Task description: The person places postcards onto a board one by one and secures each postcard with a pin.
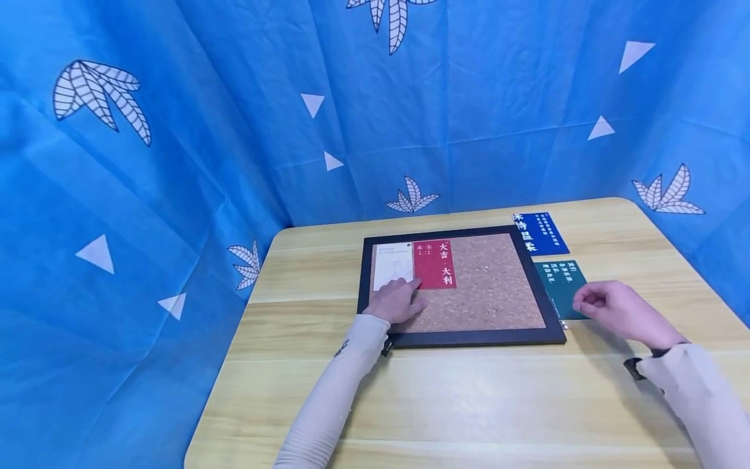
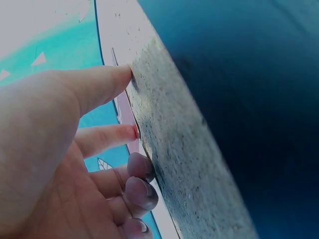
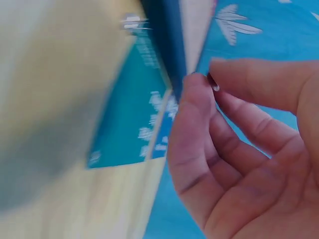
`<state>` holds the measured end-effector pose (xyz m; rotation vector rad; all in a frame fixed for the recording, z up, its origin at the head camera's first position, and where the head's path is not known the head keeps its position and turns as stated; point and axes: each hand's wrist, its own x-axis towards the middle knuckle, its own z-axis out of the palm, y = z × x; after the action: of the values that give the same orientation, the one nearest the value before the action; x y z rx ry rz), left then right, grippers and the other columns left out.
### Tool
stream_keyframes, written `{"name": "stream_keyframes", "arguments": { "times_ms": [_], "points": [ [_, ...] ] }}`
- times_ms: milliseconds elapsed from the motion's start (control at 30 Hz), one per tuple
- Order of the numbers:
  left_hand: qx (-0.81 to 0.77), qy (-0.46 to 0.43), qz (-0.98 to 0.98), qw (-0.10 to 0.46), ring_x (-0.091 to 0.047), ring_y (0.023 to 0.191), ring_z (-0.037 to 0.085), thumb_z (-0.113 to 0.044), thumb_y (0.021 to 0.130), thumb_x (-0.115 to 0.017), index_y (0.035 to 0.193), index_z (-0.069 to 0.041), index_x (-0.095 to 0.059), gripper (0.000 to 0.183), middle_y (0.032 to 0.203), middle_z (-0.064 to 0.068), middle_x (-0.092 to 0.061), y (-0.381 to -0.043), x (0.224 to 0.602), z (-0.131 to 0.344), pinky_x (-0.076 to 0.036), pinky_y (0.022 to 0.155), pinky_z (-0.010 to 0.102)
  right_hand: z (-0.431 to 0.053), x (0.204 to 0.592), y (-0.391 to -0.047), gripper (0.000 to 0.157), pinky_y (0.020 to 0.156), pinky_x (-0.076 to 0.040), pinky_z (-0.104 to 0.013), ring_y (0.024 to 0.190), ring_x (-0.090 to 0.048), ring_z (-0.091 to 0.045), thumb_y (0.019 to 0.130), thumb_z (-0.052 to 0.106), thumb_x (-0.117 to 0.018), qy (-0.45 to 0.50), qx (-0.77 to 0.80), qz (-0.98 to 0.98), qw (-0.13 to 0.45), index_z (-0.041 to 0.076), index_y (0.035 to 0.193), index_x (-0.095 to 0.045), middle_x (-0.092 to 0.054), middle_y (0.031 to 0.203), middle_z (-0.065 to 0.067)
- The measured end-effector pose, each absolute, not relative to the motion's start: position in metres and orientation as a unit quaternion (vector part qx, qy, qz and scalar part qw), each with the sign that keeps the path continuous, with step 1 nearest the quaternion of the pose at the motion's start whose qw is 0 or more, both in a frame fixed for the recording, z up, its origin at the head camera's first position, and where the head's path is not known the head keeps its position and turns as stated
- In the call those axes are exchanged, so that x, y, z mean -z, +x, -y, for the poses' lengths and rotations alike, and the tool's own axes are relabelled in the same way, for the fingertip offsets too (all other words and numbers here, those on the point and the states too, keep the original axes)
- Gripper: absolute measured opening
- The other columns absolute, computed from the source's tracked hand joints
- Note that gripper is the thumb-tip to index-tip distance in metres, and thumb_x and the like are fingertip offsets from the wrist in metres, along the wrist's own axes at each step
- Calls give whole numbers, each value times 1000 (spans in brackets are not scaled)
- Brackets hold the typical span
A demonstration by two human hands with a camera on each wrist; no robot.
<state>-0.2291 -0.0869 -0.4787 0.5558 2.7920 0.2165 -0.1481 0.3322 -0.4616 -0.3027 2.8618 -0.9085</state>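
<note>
A cork board (image 1: 498, 286) with a black frame lies on the table. On its left part sit a white card (image 1: 389, 257) and, beside it, a red card (image 1: 435, 273) with white characters. My left hand (image 1: 395, 301) rests on the board, its index fingertip at the red card's lower left corner. In the left wrist view, the thumb (image 2: 99, 84) touches the cork while several other fingers curl inward. To the right of the frame, my right hand (image 1: 627, 312) is raised over the table. Thumb and index finger pinch a small shiny thumbtack (image 3: 214, 83), mostly hidden by the fingertips.
A green card (image 1: 559, 286) and a blue card (image 1: 541, 233) lie right of the board, along its frame. Small silvery pieces (image 1: 564, 325) sit by the frame's lower right corner. A blue patterned curtain (image 1: 363, 117) hangs behind and left of the wooden table (image 1: 469, 404).
</note>
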Motion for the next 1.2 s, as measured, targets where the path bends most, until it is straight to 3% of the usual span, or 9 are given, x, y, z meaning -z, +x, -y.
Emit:
{"name": "stream_keyframes", "arguments": {
  "times_ms": [100, 233, 333, 433, 733, 933, 1200],
  "points": [
    [-77, 191, -968, 143, -58, 109, 21, -48, 102, -59, 158, -21, -44, 64, 131, 8, -66, -228, 478, 87, -52, 101, 40, -330, 452, -160, 21, 66, -54, -20, 77, -60, -1, 101, 9, -63, -93, 317, -943, 50, -5, 113, -72, -76, 101, -19],
    [-76, 192, -968, 141, -59, 109, 21, -48, 102, -59, 158, -20, -44, 64, 131, 8, -67, -228, 478, 87, -53, 101, 40, -322, 442, -178, 35, 68, -53, -23, 78, -64, -16, 106, 22, -58, -63, 337, -937, 67, -6, 122, -69, -75, 101, -19],
    [-74, 195, -968, 143, -59, 110, 21, -48, 103, -59, 158, -20, -44, 64, 132, 8, -67, -228, 479, 86, -53, 101, 40, -312, 440, -191, 44, 72, -54, -26, 85, -67, -26, 106, 34, -58, -43, 359, -929, 81, -5, 125, -68, -74, 103, -21],
    [-72, 198, -967, 143, -59, 110, 21, -48, 103, -59, 158, -20, -43, 64, 133, 8, -66, -228, 480, 85, -53, 103, 40, -300, 439, -202, 45, 75, -56, -28, 91, -69, -28, 104, 38, -62, -39, 378, -922, 79, -2, 123, -70, -74, 112, -24],
    [-74, 203, -967, 137, -59, 109, 20, -48, 103, -58, 158, -20, -44, 64, 132, 8, -67, -227, 480, 88, -53, 102, 40, -265, 435, -232, 30, 75, -53, -27, 88, -72, -33, 102, 25, -65, -56, 396, -916, 40, 0, 117, -71, -74, 109, -25],
    [-77, 196, -967, 142, -59, 108, 20, -48, 102, -59, 158, -21, -44, 64, 131, 7, -66, -226, 478, 88, -53, 102, 40, -247, 432, -252, 32, 78, -59, -34, 98, -70, -39, 104, 22, -62, -66, 392, -917, 32, -1, 123, -71, -73, 116, -26],
    [-65, 198, -968, 140, -59, 108, 19, -49, 103, -58, 158, -21, -44, 64, 131, 7, -67, -226, 478, 86, -53, 100, 38, -226, 431, -276, 29, 81, -58, -36, 104, -70, -42, 104, 11, -59, -91, 386, -917, 45, -4, 126, -71, -71, 122, -29]
  ]
}}
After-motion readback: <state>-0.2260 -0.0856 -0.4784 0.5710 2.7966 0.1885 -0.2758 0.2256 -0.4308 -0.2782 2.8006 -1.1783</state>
